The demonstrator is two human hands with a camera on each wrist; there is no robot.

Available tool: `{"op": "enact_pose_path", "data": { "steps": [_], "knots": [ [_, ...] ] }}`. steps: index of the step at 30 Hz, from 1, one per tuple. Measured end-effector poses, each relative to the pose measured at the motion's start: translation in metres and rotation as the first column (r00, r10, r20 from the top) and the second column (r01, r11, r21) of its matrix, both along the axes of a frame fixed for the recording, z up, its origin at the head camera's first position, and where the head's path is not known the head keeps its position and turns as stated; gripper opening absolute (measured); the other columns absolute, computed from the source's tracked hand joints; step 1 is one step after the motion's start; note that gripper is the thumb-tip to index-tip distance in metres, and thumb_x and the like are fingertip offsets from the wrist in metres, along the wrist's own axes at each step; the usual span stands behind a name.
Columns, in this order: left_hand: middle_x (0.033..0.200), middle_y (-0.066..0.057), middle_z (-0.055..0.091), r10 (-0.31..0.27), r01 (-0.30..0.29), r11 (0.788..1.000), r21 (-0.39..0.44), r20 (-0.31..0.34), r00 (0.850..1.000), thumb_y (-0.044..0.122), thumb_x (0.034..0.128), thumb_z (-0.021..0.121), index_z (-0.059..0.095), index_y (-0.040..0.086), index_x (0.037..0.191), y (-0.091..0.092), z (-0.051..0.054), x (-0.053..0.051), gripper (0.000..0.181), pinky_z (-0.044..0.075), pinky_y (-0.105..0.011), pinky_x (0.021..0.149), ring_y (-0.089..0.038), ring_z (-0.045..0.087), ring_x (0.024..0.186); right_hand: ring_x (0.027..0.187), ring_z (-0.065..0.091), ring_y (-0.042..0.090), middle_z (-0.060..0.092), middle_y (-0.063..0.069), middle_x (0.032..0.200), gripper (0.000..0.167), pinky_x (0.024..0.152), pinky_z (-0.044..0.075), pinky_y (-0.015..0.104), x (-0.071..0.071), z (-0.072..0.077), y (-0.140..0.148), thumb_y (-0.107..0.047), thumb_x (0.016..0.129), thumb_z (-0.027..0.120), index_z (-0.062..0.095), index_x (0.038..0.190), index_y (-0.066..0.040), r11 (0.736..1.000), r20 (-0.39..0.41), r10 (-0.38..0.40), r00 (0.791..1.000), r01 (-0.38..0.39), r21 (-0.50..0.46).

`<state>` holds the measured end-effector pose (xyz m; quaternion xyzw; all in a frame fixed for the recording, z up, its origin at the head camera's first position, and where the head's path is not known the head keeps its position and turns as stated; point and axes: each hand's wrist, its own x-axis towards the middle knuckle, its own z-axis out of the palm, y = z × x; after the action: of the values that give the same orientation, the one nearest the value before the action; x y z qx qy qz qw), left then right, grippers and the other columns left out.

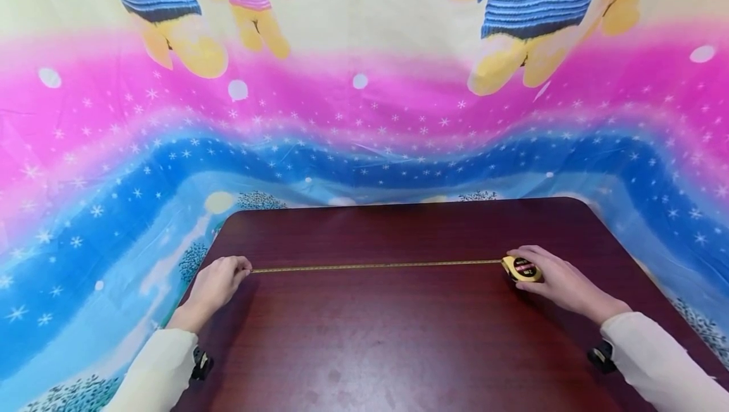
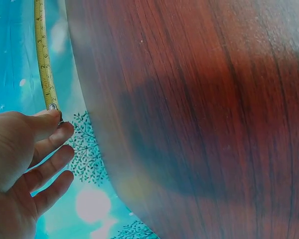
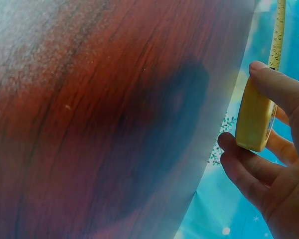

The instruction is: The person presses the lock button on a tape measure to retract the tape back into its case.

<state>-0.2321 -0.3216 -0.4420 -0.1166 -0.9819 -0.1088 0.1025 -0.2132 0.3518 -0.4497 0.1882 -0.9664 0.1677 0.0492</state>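
Within curled right grip [image 1: 560,279]: tape measure [image 1: 523,269]

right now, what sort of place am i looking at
Probably an indoor workspace, perhaps curtained off: a patterned cloth hangs behind a wood-grain table, and an extended tape measure is in use.

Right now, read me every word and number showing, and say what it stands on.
"1": thin yellow tape, left end
"2": same
"3": same
"4": same
"20": same tape, by the boxy yellow case
Other tape markings: mostly too small
Round dark label on that case: too blurred
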Motion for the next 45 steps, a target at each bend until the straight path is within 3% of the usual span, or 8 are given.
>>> {"op": "enact_pose_path", "data": {
  "steps": [30,45],
  "knots": [
    [0.096,-0.007,0.075,-0.005,0.005,1.000,-0.004,0.009,1.000,0.010,0.0963,0.067,0.075,0.011,0.098,0.007,-0.001,0.006,0.009,0.055,-0.050,0.077,-0.028,0.068,0.087,0.116,0.059,0.031,0.054,0.015,0.139,0.064,0.093,0.052,0.054,-0.001,-0.008,-0.009,-0.025,0.088,0.079,0.053,0.144,-0.011,1.000,0.046,0.005,0.999,-0.004,-0.022],
    [0.093,-0.005,0.075,-0.006,0.007,1.000,-0.010,0.019,1.000,0.011,0.0959,0.067,0.075,0.013,0.096,0.007,-0.009,0.004,0.008,0.055,-0.051,0.078,-0.027,0.068,0.088,0.117,0.059,0.033,0.054,0.017,0.140,0.065,0.092,0.052,0.056,0.001,-0.009,-0.013,-0.026,0.087,0.080,0.053,0.144,-0.011,1.000,0.047,0.004,0.999,-0.003,-0.022]
  ]
}}
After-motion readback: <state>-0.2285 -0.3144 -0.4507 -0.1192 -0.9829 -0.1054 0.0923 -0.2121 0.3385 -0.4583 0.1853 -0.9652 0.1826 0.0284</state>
